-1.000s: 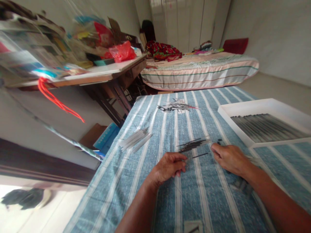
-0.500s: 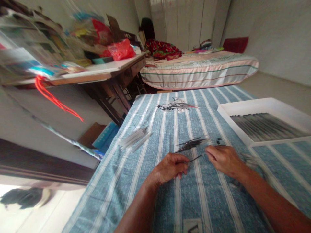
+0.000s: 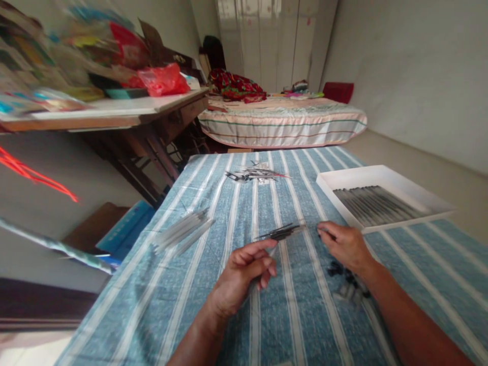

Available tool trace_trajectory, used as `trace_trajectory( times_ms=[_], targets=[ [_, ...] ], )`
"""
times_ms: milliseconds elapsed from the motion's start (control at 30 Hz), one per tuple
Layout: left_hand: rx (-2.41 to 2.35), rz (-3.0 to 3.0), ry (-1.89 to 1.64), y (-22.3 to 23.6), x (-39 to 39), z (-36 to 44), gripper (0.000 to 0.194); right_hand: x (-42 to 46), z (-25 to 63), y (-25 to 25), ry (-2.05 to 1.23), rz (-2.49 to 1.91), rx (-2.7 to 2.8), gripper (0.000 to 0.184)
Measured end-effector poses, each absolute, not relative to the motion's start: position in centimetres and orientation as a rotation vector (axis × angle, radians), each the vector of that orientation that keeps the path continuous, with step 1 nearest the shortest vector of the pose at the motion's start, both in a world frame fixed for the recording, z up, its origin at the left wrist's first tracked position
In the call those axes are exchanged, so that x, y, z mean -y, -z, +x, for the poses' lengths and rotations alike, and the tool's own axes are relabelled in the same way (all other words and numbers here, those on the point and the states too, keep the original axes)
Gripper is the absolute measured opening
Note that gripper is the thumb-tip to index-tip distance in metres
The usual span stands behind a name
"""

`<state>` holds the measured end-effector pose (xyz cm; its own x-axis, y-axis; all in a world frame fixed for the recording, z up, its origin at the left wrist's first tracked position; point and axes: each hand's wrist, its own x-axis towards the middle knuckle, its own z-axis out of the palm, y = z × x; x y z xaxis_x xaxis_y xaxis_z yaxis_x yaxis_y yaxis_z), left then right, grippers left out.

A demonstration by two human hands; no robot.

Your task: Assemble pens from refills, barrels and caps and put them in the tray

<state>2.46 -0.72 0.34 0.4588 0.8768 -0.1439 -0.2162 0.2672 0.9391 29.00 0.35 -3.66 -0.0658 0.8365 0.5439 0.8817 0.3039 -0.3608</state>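
Observation:
My left hand (image 3: 249, 269) is closed in a pinch, with a pale sliver of a thin pen part at its fingertips; most of that part is hidden. Just beyond it lies a bundle of thin black pen refills (image 3: 282, 232) on the striped cloth (image 3: 232, 223). My right hand (image 3: 346, 248) pinches a tiny black piece, seemingly a cap (image 3: 319, 232), at its fingertips. Beneath the right wrist, small black pieces (image 3: 336, 269) and short clear pieces (image 3: 347, 292) are heaped, partly blurred. Clear tubes (image 3: 183, 230) lie in a bunch to the left.
A white box (image 3: 362, 227) on the right holds a row of dark-capped clear pens (image 3: 375, 203). More thin black and clear pieces (image 3: 255, 174) are piled at the table's far end. A cluttered side table (image 3: 160, 104) stands at the left, a bed (image 3: 282, 122) beyond.
The view has swung right. My left hand has tilted up, and the dark stick that stuck out from it no longer shows. A black piece is visible at my right fingertips.

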Motion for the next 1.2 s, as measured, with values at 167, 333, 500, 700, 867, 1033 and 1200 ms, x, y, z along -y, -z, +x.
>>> trace_trajectory(
  times_ms=[167,333,500,700,867,1033,1200],
  targets=[
    [-0.649,0.98,-0.889,-0.4,0.9,2.5,0.03,-1.4,31.5,4.2,-0.052,-1.8,1.82,0.024],
    [-0.673,1.008,-0.806,-0.2,1.1,2.6,0.025,-1.5,30.6,4.2,-0.14,-1.882,1.963,0.024],
    [-0.705,1.045,-0.725,0.1,1.2,2.9,0.028,-2.1,29.4,3.9,-0.051,-2.094,1.997,0.029],
    [-0.765,1.081,-0.694,0.1,1.4,3.2,0.028,-2.4,29.0,3.7,-0.046,-2.133,1.965,0.023],
    [-0.784,1.081,-0.687,0.3,1.4,3.3,0.027,-1.6,28.3,3.4,-0.436,-1.661,1.624,0.018],
    [-0.78,1.069,-0.682,0.5,1.4,3.5,0.029,-0.1,25.6,2.4,-1.149,-1.209,1.367,0.018],
    [-0.794,1.049,-0.689,0.5,1.4,3.6,0.026,1.2,23.6,2.2,-1.507,-0.913,1.233,0.02]
  ],
)
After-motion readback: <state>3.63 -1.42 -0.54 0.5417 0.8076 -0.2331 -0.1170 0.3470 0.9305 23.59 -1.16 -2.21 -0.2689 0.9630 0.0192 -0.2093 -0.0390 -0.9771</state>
